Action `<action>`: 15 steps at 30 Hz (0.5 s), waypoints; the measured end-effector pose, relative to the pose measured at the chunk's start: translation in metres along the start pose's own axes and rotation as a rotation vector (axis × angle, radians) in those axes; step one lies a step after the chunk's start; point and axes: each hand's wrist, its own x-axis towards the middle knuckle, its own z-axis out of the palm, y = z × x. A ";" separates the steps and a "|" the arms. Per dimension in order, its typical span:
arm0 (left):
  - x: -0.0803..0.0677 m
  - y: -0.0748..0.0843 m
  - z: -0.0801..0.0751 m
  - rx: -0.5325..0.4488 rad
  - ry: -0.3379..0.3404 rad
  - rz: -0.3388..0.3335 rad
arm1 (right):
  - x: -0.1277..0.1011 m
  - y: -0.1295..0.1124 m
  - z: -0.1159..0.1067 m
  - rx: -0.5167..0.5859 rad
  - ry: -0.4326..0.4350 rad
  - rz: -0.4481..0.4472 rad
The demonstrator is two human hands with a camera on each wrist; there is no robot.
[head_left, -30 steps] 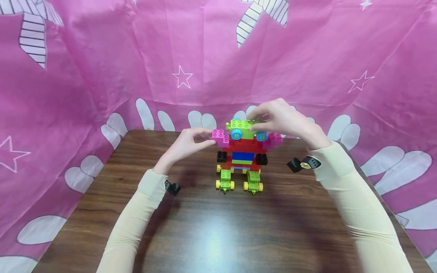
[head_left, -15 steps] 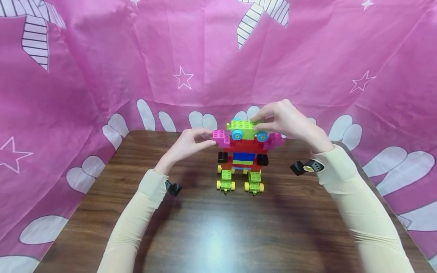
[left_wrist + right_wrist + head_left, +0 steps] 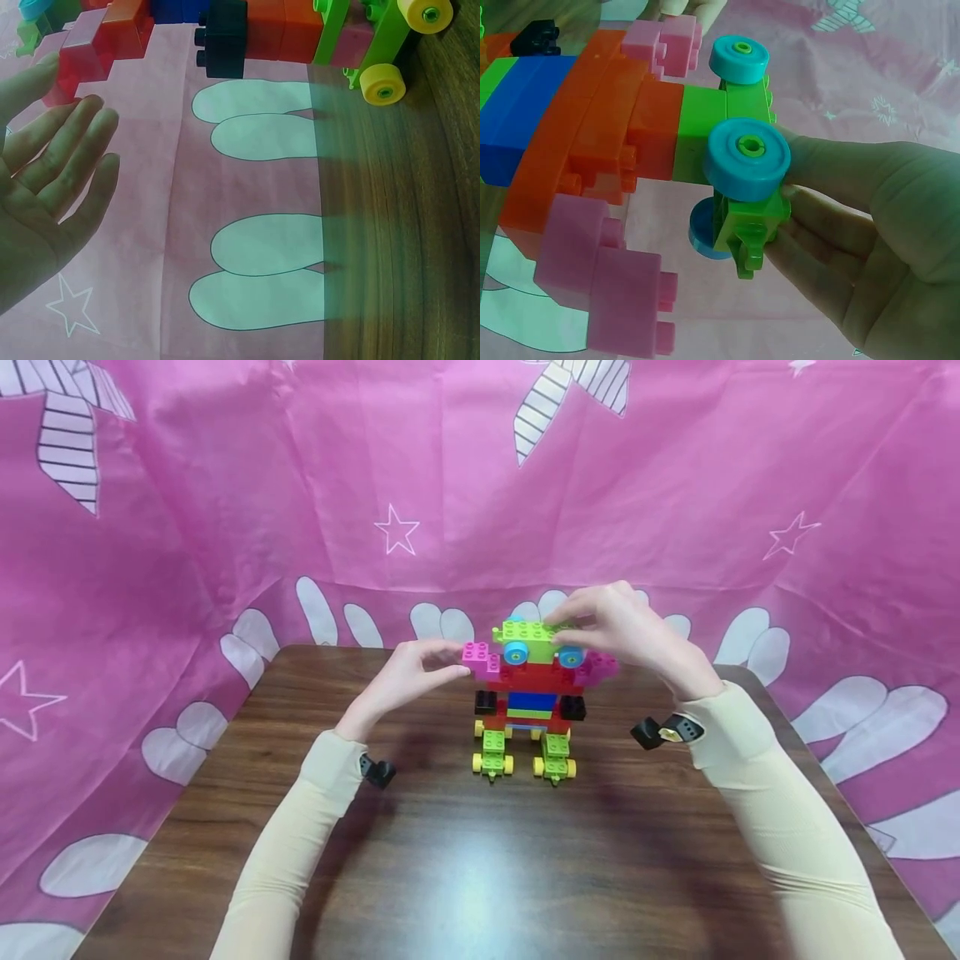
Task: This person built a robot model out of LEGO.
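A toy brick figure (image 3: 531,693) stands on the brown table (image 3: 465,860): red body, blue chest, black blocks, green legs with yellow wheels (image 3: 382,82). My left hand (image 3: 463,660) pinches the end of its left pink arm brick (image 3: 477,655) between thumb and forefinger. In the left wrist view the other fingers (image 3: 75,150) lie straight beside that pink brick (image 3: 79,56). My right hand (image 3: 561,628) pinches the green wheeled brick (image 3: 527,633) on top of the figure. The right wrist view shows this green brick (image 3: 739,217) with its blue wheels (image 3: 748,159) gripped by my right hand (image 3: 795,199).
A pink cloth with white stars and prints (image 3: 450,485) hangs behind and wraps round the table's sides. Small black cameras sit on both wrists (image 3: 378,771) (image 3: 660,729). Bare wood lies in front of the figure.
Both hands keep their hold on the figure. Only the view has shifted a little.
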 end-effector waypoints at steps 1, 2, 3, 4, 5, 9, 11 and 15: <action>-0.001 0.000 0.000 0.003 0.002 -0.004 | 0.000 0.000 0.000 0.004 0.003 -0.008; -0.001 0.001 -0.001 0.006 0.003 -0.008 | 0.000 0.000 0.001 0.010 0.004 -0.011; -0.001 0.001 -0.001 0.008 0.002 -0.012 | 0.000 0.000 0.001 0.011 0.007 -0.013; -0.001 0.001 -0.001 0.010 0.001 -0.014 | 0.000 0.000 0.001 0.013 0.008 -0.012; -0.001 0.002 -0.001 0.010 -0.001 -0.015 | -0.001 0.000 0.001 0.016 0.011 -0.009; 0.000 0.002 0.000 0.005 -0.007 -0.011 | -0.003 0.000 0.001 0.020 0.019 0.002; 0.000 0.003 0.000 0.003 -0.006 -0.012 | -0.003 0.001 0.001 0.025 0.017 0.004; -0.001 0.004 0.001 -0.008 -0.005 -0.016 | -0.003 0.001 0.000 0.026 -0.005 0.002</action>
